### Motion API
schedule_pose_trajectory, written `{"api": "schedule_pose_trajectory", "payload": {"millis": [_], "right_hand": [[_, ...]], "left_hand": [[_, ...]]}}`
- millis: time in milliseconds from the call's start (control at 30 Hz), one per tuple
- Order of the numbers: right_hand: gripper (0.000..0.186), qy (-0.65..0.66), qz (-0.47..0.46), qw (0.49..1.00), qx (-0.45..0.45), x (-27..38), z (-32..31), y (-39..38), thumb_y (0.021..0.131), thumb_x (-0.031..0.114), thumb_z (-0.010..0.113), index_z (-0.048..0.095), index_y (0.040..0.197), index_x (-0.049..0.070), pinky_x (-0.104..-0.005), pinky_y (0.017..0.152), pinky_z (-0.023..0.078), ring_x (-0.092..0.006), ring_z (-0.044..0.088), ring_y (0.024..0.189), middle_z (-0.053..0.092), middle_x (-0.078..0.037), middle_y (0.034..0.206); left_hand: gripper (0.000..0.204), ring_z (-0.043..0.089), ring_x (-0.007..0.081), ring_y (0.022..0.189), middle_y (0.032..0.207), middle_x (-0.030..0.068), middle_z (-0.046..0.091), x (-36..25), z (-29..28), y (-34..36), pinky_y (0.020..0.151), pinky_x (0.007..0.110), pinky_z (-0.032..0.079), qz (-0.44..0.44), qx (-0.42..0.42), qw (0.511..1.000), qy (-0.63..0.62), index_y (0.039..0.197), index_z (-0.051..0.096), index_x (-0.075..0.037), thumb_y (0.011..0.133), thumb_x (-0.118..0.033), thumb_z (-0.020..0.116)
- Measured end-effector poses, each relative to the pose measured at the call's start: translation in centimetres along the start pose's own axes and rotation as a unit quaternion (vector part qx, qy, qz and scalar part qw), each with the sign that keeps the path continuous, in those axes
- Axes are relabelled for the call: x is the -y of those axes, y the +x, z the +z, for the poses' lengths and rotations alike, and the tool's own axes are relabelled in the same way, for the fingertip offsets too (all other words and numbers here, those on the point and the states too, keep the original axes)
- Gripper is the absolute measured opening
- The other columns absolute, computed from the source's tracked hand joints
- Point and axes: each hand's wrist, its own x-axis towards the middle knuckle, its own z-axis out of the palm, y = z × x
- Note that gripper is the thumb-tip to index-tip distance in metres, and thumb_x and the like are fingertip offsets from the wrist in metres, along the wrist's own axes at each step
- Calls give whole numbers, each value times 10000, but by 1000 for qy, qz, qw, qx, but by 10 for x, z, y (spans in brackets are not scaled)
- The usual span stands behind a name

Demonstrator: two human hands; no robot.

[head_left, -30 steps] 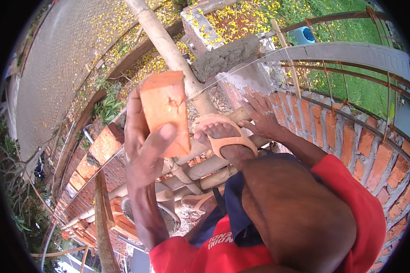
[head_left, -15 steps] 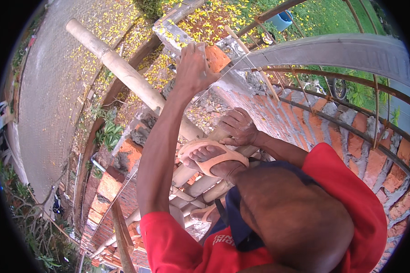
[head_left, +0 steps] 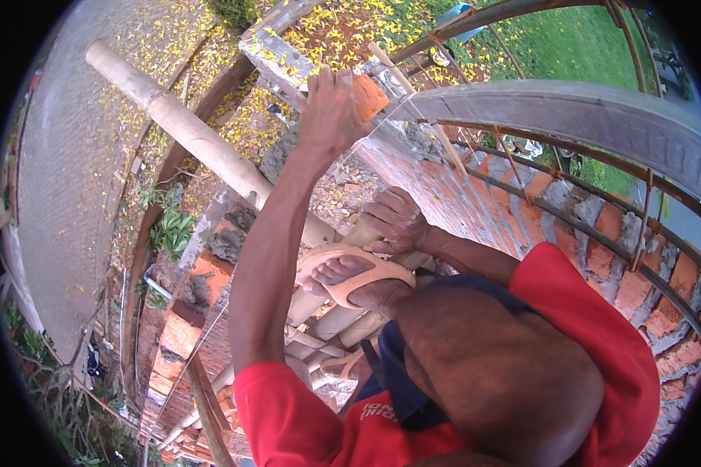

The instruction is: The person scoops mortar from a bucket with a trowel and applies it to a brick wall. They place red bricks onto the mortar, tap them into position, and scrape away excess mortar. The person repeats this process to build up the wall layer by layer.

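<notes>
Brick wall (head_left: 459, 201) curves along frame right, left hand (head_left: 329, 110) clamps an orange brick (head_left: 371, 96) upper centre beside the string (head_left: 385, 119), seemingly to steady it, while right hand (head_left: 397, 220) curls mid-frame at a bamboo pole (head_left: 359, 233), probably for balance, grip unclear.

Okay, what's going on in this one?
A person perched on bamboo scaffolding is holding an orange brick in the left hand, at the far end of a brick wall, beside a taut string. Whether the brick rests on anything is hidden. The right hand is curled over a bamboo pole near a sandalled foot.
</notes>
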Motion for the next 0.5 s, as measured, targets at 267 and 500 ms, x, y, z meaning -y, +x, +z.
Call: {"api": "schedule_pose_trajectory", "payload": {"millis": [267,500], "right_hand": [[592,0,7,1000,21,2,2,-3,882,607,658,731,1146,82,-570,1017,470,-316,608,1165,671,-91,1190],[581,6,5,1000,15,1,4,-2,893,610,640,743,1135,92,-555,1002,477,-310,619,1157,679,-86,1191]], "left_hand": [[1071,477,403,1396,1451,230,517,9,-5,2,1111,663,397,-29,26,999,1,1522,435,20,735,-550,885],[697,718,224,1080,1164,187,766,60,-20,-8,945,355,545,-54,68,972,-219,1389,639,43,919,-458,753]]}}
